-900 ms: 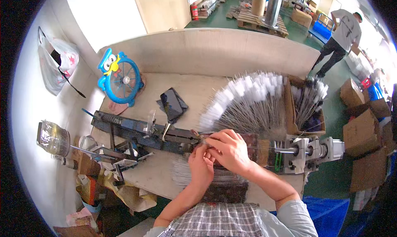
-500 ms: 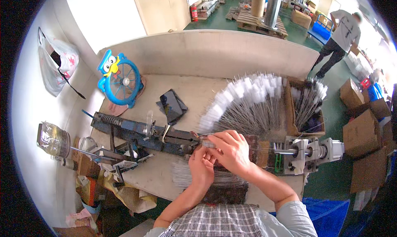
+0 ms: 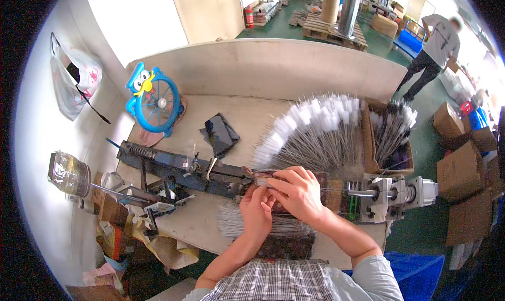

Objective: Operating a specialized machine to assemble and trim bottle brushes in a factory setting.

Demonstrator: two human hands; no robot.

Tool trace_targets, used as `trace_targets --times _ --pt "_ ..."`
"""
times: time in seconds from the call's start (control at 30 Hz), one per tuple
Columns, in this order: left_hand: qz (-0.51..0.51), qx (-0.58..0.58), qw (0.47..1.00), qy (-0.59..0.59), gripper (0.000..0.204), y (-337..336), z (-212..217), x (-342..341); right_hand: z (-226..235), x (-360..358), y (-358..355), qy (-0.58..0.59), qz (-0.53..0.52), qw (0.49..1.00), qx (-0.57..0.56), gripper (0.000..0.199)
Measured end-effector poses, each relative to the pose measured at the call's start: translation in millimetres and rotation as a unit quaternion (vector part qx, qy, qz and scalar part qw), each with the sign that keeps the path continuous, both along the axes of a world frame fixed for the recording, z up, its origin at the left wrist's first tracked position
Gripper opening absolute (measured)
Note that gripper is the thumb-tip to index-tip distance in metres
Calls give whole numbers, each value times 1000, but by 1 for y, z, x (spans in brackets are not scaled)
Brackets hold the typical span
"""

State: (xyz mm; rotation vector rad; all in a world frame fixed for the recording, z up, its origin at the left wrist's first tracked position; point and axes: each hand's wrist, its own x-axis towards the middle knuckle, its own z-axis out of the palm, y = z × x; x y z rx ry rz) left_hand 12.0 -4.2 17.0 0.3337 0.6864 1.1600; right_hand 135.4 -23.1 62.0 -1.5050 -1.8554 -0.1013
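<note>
Occlusions and illegible regions, head view.
The right hand (image 3: 300,193) covered the spot on the long dark-blue metal bench machine (image 3: 179,169) where both hands met, so whatever the fingers pinched could not be made out; the left hand (image 3: 256,211) hid part of the loose bundle of thin grey wires (image 3: 231,227) below it. The brown cardboard box of white-tipped rods (image 3: 392,138) was partly screened by the fanned white-tipped wire stems (image 3: 315,133). The distant person's (image 3: 434,48) face was blurred.
</note>
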Motion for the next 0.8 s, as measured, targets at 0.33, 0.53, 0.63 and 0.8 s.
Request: trace_targets --times 0.33,0.53,0.63,0.8 --pt "8 2 1000 22 8 -1 1 2 -2 3 -2 18 4 1000 -3 23" --pt "1 -4 1000 0 11 2 -11 -2 -2 3 -1 20 10 1000 0 23" --pt "-3 2 1000 -18 11 2 -6 0 -2 3 -1 18 10 1000 -5 25" --pt "-12 -9 1000 -7 22 4 4 0 11 5 -7 37 9 999 -6 29"
